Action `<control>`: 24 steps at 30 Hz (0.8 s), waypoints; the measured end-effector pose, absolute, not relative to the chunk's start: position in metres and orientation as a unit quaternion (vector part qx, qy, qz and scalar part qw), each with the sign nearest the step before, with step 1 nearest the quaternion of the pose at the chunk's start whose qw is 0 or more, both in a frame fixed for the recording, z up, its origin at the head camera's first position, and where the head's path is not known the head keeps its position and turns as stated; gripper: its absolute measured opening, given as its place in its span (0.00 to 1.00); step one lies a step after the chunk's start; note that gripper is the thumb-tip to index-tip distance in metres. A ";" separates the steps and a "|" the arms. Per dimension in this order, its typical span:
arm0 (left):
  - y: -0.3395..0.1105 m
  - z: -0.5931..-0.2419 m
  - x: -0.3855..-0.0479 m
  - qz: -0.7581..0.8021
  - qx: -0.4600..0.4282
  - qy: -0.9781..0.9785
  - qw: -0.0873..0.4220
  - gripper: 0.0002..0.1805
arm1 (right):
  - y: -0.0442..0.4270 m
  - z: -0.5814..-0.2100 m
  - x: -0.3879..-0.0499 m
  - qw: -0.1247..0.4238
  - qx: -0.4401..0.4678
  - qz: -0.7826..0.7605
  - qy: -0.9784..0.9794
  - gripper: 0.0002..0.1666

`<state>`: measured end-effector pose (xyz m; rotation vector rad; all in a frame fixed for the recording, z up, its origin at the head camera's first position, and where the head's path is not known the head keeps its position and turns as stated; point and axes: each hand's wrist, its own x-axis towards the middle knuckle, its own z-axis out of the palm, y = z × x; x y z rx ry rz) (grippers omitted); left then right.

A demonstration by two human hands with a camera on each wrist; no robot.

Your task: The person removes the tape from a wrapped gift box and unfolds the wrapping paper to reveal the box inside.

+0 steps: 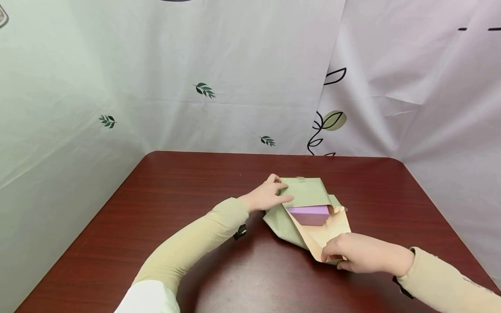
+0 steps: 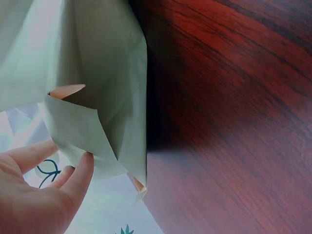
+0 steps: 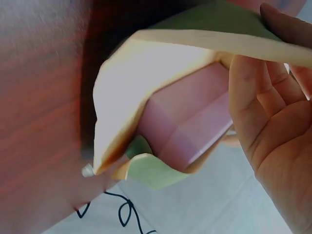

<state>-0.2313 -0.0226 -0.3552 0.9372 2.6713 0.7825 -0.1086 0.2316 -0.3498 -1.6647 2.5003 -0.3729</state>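
Observation:
A purple box (image 1: 310,215) lies partly wrapped in green paper (image 1: 305,192) with a cream inner side. Its near side shows through the open end of the wrapping. My left hand (image 1: 264,196) rests on the left edge of the package, its fingers extended against the paper; a folded flap (image 2: 80,129) meets its fingertips in the left wrist view. At the near end, my right hand (image 1: 362,253) pinches the loose paper edge. The right wrist view has the thumb outside and the fingers (image 3: 248,92) inside the sheet, close to the box.
The package sits right of centre on a dark red wooden table (image 1: 164,187). A small piece of clear tape (image 1: 300,179) is on top of the wrapping, and another bit of tape (image 3: 87,170) sticks to a paper corner. White printed cloth (image 1: 242,65) hangs behind the table.

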 end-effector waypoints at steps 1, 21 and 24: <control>-0.023 -0.355 -0.232 0.269 0.316 0.903 0.108 0.32 | 0.232 -0.351 -0.108 0.057 -0.550 -0.122 0.824 0.20; -0.023 -0.352 -0.231 0.260 0.313 0.903 0.141 0.38 | 0.231 -0.377 -0.090 0.082 -0.565 -0.131 0.810 0.25; -0.024 -0.354 -0.231 0.253 0.320 0.903 0.133 0.38 | 0.231 -0.378 -0.089 0.100 -0.557 -0.129 0.814 0.26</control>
